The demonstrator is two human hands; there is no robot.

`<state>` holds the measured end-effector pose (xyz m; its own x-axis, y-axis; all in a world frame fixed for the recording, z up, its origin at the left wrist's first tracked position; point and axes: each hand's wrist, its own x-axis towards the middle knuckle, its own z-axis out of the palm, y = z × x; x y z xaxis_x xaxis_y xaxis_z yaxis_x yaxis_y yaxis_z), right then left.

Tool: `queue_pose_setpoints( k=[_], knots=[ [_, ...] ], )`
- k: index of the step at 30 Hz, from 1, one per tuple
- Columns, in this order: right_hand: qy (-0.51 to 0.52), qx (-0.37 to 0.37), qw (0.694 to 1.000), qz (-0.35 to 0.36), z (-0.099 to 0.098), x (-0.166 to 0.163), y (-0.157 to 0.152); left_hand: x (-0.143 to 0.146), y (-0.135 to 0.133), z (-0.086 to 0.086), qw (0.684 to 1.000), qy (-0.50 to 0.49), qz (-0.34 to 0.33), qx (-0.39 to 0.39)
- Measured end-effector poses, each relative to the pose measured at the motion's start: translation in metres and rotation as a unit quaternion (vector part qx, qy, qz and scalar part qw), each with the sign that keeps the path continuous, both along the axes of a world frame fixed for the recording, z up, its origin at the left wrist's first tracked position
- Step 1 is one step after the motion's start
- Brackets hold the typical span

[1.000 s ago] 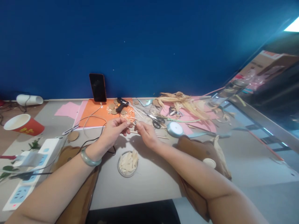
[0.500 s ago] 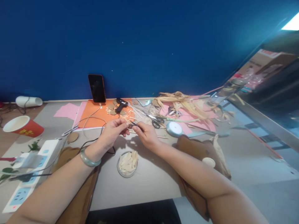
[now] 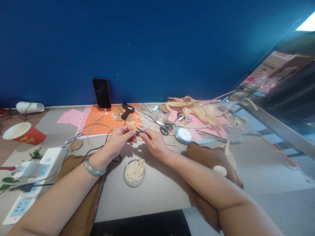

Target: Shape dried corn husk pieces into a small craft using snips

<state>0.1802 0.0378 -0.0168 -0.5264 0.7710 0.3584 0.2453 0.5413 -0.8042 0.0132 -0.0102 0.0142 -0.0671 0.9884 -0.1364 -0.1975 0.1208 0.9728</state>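
Observation:
Both my hands meet above the grey table [image 3: 157,193], just past a small round clear dish [image 3: 134,172] of pale husk pieces. My left hand [image 3: 119,139], with a green bangle on its wrist, pinches one end of a thin dark piece [image 3: 140,130]. My right hand [image 3: 154,141] pinches the other end. The piece is too small to name. Behind my hands lie an orange sheet [image 3: 103,122], a black glue gun [image 3: 127,109] and scissors [image 3: 164,126].
A phone [image 3: 100,92] leans on the blue wall. A red paper cup [image 3: 22,133] lies at the left, by a white power strip [image 3: 36,173] with cables. Dried husks [image 3: 194,109], pink paper and a ribbon spool [image 3: 183,135] lie at the right. A brown cloth [image 3: 211,160] lies under my right forearm.
My right hand moved slightly left toward my left hand, and the fingertips of both now meet on the small dark piece. The camera shifted a little.

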Motion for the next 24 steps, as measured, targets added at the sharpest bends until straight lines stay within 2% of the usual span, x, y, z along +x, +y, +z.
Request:
queue_pose_setpoints(
  k=[13,17,19,21,24],
  knots=[
    [0.012,-0.017,1.0,0.005,-0.0004,-0.0007,-0.0011,-0.0009,0.0004,-0.0028,1.0,0.001,-0.011,0.009],
    [0.024,-0.043,0.999,-0.003,0.0007,-0.001,-0.0016,-0.0008,0.0004,-0.003,1.0,0.005,-0.008,0.008],
    [0.059,-0.084,0.995,-0.013,0.0009,-0.0028,-0.0008,-0.0009,0.0001,-0.0036,1.0,0.006,-0.008,0.015],
    [0.113,-0.172,0.979,-0.014,0.0013,-0.0054,0.0008,-0.001,-0.0001,-0.0042,1.0,0.003,-0.003,0.024],
    [0.18,-0.345,0.921,0.017,0.0041,-0.0085,0.0036,-0.0008,-0.0002,-0.004,0.999,0.0,0.002,0.033]
  ],
)
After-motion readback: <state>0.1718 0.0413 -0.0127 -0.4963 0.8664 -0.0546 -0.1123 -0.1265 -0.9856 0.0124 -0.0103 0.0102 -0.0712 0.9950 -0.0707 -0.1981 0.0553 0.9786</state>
